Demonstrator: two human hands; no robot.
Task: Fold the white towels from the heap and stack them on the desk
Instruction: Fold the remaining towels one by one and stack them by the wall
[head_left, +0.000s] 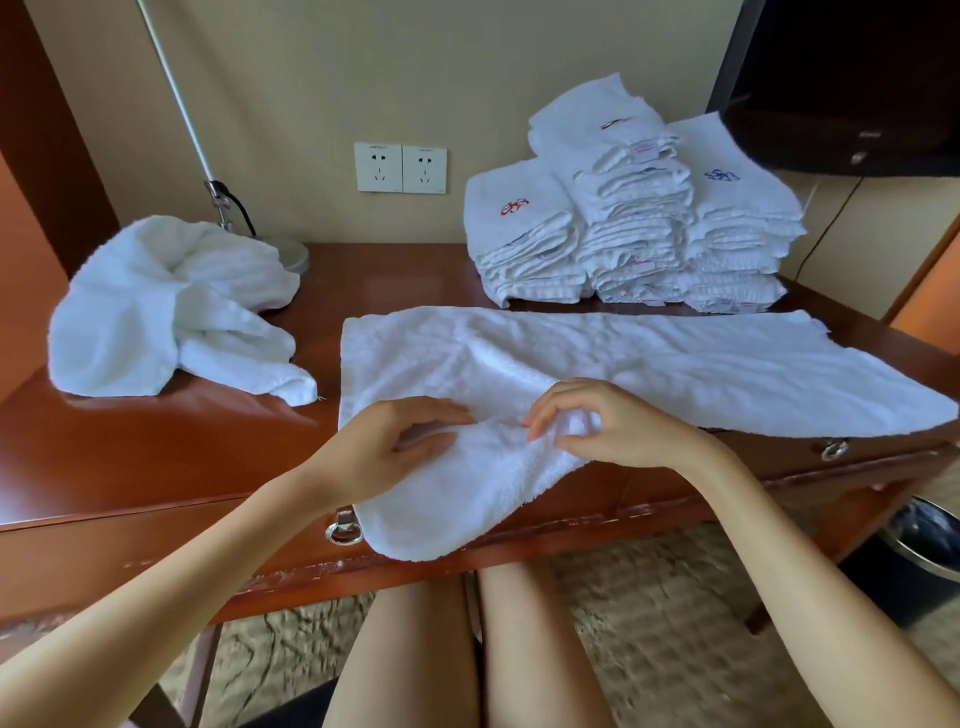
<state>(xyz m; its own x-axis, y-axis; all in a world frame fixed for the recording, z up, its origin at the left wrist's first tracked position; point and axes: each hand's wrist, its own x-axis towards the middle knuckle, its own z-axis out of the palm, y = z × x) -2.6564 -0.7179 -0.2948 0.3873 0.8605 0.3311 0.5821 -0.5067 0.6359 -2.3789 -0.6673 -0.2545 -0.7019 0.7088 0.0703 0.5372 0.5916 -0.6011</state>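
A white towel (649, 364) lies spread across the wooden desk (156, 447), its near end drooping over the front edge. My left hand (400, 441) grips a fold of that near end between thumb and fingers. Close to the right, my right hand (597, 421) pinches the same bunched cloth with curled fingertips. A crumpled heap of white towels (161, 306) sits at the desk's left. Three stacks of folded white towels (628, 218) stand at the back right against the wall.
A lamp base and its slanted pole (291, 254) stand behind the heap. Two wall sockets (400, 167) are above the desk. A dark screen (857, 78) hangs at the top right. Drawer ring pulls (344, 532) are on the desk front. A bin (924, 540) is on the floor at right.
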